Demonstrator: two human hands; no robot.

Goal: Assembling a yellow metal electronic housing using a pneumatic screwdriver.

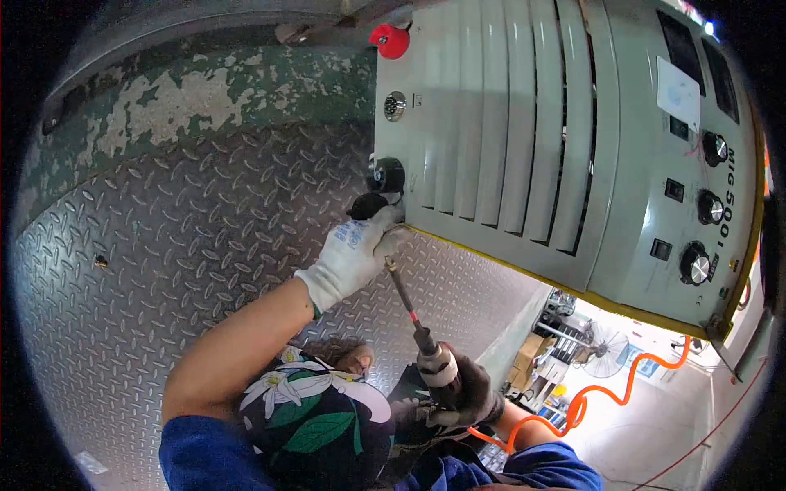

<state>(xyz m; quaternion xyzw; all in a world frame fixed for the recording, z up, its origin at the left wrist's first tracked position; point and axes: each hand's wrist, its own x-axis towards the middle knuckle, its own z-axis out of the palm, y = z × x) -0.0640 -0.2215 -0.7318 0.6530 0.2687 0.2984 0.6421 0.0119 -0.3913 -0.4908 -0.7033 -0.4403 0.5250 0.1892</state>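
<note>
A grey welding machine [458, 147] with a louvred front stands turned on its side at the upper right. My left hand [348, 258], in a white glove with blue print, is at its yellow-edged lower corner, beside a black round connector [385, 175]. Its fingers are bent together; what they hold, if anything, is hidden. In a dark grey glove, my right hand [471, 397] is closed round a power screwdriver [438, 364]. The long bit [401, 286] slants up and left, its brass-coloured tip just below the left fingers.
Treadplate metal [205, 237] spreads across the left. An orange coiled hose [577, 405] loops at the lower right. Beyond are a fan [602, 352] and cardboard boxes [526, 360]. A floral cap [319, 409] shows between the arms. A red connector [391, 41] sticks out above.
</note>
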